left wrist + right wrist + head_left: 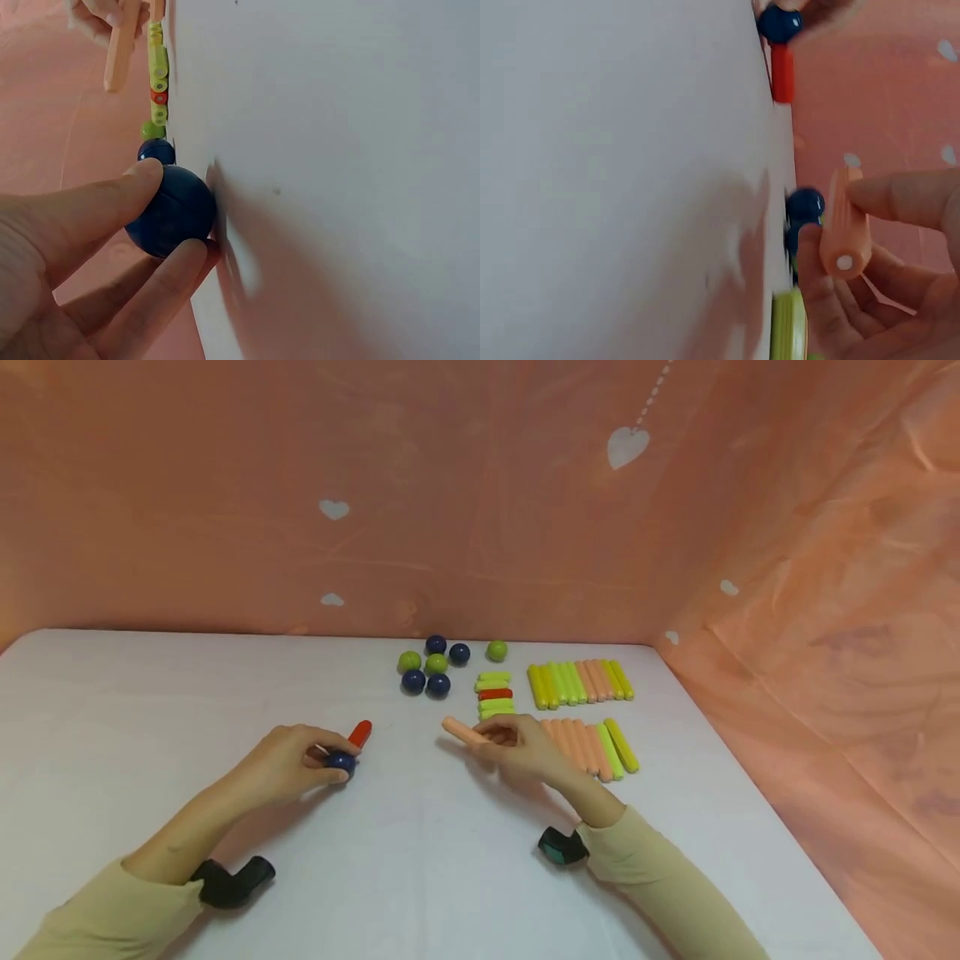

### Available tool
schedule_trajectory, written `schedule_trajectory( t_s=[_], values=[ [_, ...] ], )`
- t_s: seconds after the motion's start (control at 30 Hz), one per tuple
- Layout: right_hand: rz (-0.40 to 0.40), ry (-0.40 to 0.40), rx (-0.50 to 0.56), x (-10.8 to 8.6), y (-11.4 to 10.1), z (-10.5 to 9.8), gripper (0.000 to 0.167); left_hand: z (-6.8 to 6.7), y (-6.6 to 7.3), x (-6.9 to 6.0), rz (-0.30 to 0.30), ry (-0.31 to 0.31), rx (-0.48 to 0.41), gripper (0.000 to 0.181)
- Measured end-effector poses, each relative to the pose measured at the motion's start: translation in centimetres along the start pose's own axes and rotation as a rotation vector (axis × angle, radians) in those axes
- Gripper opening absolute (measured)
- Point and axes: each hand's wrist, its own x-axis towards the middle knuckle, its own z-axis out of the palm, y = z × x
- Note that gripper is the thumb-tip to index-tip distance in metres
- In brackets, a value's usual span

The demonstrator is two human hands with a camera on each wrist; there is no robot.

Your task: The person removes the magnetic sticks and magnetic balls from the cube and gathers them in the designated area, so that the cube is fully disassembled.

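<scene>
On the left of the table, my left hand (281, 764) pinches a dark blue ball (176, 210) between thumb and fingers, close to the white surface. A red rod (362, 733) extends from behind the fingers; in the right wrist view it lines up with the ball (781, 25) and appears to touch it. My right hand (528, 752) holds a peach rod (462, 730) above the table, thumb on one side and fingers on the other. A pale round spot shows in the rod's end (845, 262). The right hand partly covers the rods behind it.
Dark blue balls (438, 685) and green balls (408, 662) cluster at the back, with one green ball (497, 650) apart. Short green rods (492, 686) and a short red rod (496, 694) lie nearby. Two rows of yellow, green and peach rods (588, 682) are at right.
</scene>
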Motion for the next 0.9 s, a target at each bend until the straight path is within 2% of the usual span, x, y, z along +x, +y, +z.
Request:
schedule_trajectory(
  t_s=[0.23,0.4,0.5,0.77,0.9],
  values=[
    [0.155,0.1,0.014,-1.5,1.4,-2.4,0.033,-0.1,0.0,0.0,-0.017,0.001,0.0,0.027],
    [0.223,0.153,0.071,-2.5,2.1,-3.8,0.035,-0.1,-0.1,-0.1,-0.014,-0.003,-0.008,0.028],
    [0.256,0.19,0.07,-3.0,2.6,-4.3,0.035,-0.2,-0.1,-0.1,-0.007,-0.004,-0.012,0.028],
    [0.304,0.247,-0.159,-3.3,2.9,-4.2,0.028,-0.1,-0.3,0.0,0.008,-0.002,0.0,0.029],
    [0.327,0.265,-0.191,-3.4,2.7,-4.1,0.021,0.1,-0.2,0.1,0.009,0.002,-0.006,0.028]
  ],
)
